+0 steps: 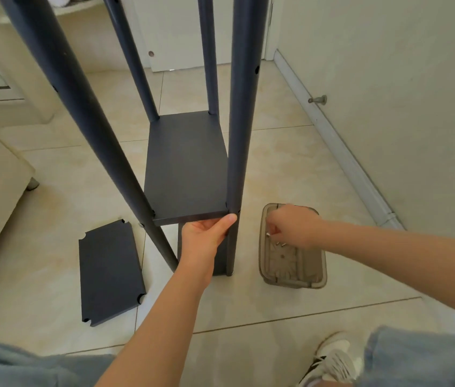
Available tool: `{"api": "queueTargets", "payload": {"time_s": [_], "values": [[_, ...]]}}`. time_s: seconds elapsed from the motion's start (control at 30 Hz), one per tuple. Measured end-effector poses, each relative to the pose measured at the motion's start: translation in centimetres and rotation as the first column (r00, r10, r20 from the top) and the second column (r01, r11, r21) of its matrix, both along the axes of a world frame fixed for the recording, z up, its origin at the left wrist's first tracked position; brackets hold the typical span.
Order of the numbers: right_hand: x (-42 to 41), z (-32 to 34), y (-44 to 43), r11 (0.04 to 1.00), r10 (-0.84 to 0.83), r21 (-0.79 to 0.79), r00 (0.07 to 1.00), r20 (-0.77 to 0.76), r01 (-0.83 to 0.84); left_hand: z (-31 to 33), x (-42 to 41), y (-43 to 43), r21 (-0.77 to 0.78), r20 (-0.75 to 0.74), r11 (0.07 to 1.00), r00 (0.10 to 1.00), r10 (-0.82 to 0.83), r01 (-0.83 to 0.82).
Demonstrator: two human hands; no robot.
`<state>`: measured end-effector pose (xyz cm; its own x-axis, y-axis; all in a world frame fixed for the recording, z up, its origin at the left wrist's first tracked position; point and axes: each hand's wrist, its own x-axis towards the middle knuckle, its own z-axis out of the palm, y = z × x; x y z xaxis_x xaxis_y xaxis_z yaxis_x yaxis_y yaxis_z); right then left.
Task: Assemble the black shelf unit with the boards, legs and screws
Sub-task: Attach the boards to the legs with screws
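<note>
left hand (206, 236) grips the near edge of the shelf board (187, 169), thumb laid on top and fingers curled underneath, just beside the near right leg (241, 121). right hand (290, 227) reaches down into a clear plastic box (293, 284) on the floor at about four o'clock from the unit, fingertips pinched on a small silver screw (267, 234). a few more screws (279, 243) lie loose in the bottom of the box, close to it. the two hands are apart, with that leg standing between them.

the shelf unit stands upright on the tiled floor (304, 163). the near left leg (81, 113) rises toward ten o'clock and the two far legs (134, 60) toward twelve. the shelf board sits level among the four, each corner tucked against a leg. beneath it another dark panel shows near the floor, partly hidden by the left wrist.

a loose board (110, 275) with notched corners lies flat on the tiles at eight o'clock from the unit, not touching it. a white trainer (332, 358) shows at five o'clock.
</note>
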<state>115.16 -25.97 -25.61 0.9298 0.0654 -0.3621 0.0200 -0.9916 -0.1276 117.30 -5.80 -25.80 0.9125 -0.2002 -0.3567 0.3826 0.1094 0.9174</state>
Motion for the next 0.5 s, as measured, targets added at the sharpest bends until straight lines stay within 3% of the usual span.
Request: {"api": "queueTargets", "payload": {"time_s": [0.1,0.23,0.33,0.5], "values": [[-2.3,4.5,0.8,0.953,-0.125,0.288,0.988,0.085,0.096,0.1,-0.1,0.1,-0.019,0.001,1.0,1.0,-0.003,0.003],[-4.1,8.9,2.5,0.793,-0.334,0.568,0.936,0.108,0.218,0.4,-0.2,0.3,-0.04,-0.004,0.999,1.0,-0.012,0.012],[-4.3,9.5,3.6,0.731,-0.378,0.644,0.92,0.105,0.227,0.4,-0.2,0.5,-0.033,0.0,0.999,1.0,-0.024,0.024],[-3.9,8.3,4.8,0.716,-0.343,0.675,0.932,0.12,0.177,0.1,0.4,1.5,-0.011,0.012,0.998,0.998,-0.063,0.064]]}}
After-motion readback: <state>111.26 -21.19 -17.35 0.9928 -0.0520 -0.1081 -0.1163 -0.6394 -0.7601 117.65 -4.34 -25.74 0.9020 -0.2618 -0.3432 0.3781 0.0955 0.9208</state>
